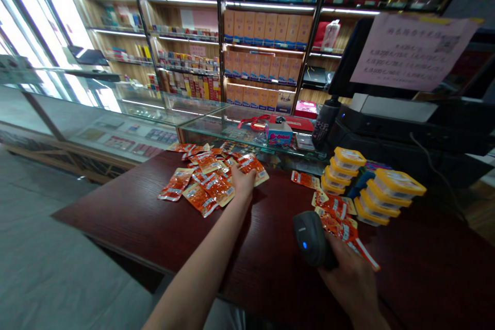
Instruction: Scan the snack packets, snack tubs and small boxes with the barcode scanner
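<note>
A: Where are the hands?

B: The left hand [243, 182] has its thumb and fingers closed on one glossy orange-red plastic-film packet [260, 170], at the right edge of a loose pile of similar orange-red packets [217, 186]. The right hand [351, 270] is wrapped round a rounded black handheld scanner with a blue light [309, 234], over the dark red-brown wooden tabletop [270, 247].

A: How would you handle that packet well?

B: I'd pinch it near one edge, so the fingers cover little of the print, and draw it off flat. The packets overlap, so a second could easily ride along. The film looks slippery; a light, sure pinch should beat a squeeze that creases it. I'd keep the scanner from nudging the smaller cluster of orange-red packets [333, 223] just beside it, in front of two stacks of yellow-lidded plastic tubs [381, 198].

A: And how does the packet look?

B: Flat and roughly rectangular, mostly orange-red, with a cream-coloured strip at its lower right and bright glints where the film wrinkles. The thumb hides part of it, and the print is too small to read. I can't tell whether it's clear of the packets beneath.
</note>
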The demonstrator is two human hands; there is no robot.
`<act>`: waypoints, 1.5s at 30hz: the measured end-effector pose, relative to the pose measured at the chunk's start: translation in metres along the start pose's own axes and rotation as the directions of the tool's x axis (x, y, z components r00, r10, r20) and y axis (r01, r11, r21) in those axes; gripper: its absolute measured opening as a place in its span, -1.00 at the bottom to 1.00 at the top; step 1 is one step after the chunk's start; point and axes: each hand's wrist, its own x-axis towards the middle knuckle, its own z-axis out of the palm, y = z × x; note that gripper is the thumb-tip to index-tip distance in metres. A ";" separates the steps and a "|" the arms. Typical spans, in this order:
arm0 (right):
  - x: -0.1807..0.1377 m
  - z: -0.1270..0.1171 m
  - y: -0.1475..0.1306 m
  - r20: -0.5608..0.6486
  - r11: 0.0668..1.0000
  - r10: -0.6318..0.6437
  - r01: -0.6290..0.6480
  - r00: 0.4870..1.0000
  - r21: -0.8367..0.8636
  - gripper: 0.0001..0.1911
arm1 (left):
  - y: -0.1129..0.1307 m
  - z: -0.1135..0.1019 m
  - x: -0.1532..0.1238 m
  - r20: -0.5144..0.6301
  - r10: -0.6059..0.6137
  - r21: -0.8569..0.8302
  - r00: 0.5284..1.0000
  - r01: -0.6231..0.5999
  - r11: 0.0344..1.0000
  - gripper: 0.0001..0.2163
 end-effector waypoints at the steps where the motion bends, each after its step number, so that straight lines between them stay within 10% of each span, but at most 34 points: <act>1: 0.000 0.000 -0.002 0.003 1.000 0.020 -0.020 1.000 0.008 -0.63 | 0.006 -0.004 0.012 -0.029 0.063 0.105 0.998 -0.059 0.993 -0.53; 8: -0.001 -0.001 -0.010 0.037 0.994 0.098 -0.099 0.995 0.042 -0.65 | 0.048 -0.040 0.067 0.118 0.331 0.847 0.936 -0.269 0.458 -0.47; 11: -0.001 -0.001 -0.009 0.055 0.992 0.114 -0.117 0.992 0.047 -0.64 | 0.051 -0.052 0.071 0.119 0.316 0.965 0.941 -0.185 0.187 -0.57; 15: -0.002 0.001 -0.007 0.065 0.990 0.124 -0.127 0.990 0.054 -0.64 | 0.049 -0.059 0.070 0.141 0.331 0.980 0.933 -0.178 0.086 -0.62; 31: 0.005 -0.006 -0.009 0.008 0.996 0.086 -0.086 0.996 0.039 -0.61 | 0.040 -0.023 0.028 0.389 0.261 0.895 0.884 -0.430 0.122 -0.65; 41: 0.002 -0.008 -0.007 -0.036 0.986 0.130 -0.126 0.991 0.110 -0.59 | -0.015 0.070 -0.027 0.867 0.075 0.426 0.492 -0.811 0.401 -0.72; 45: 0.001 -0.006 -0.007 -0.027 0.980 0.144 -0.138 0.989 0.145 -0.58 | -0.040 0.105 -0.033 0.867 0.052 0.349 0.495 -0.680 0.644 -0.71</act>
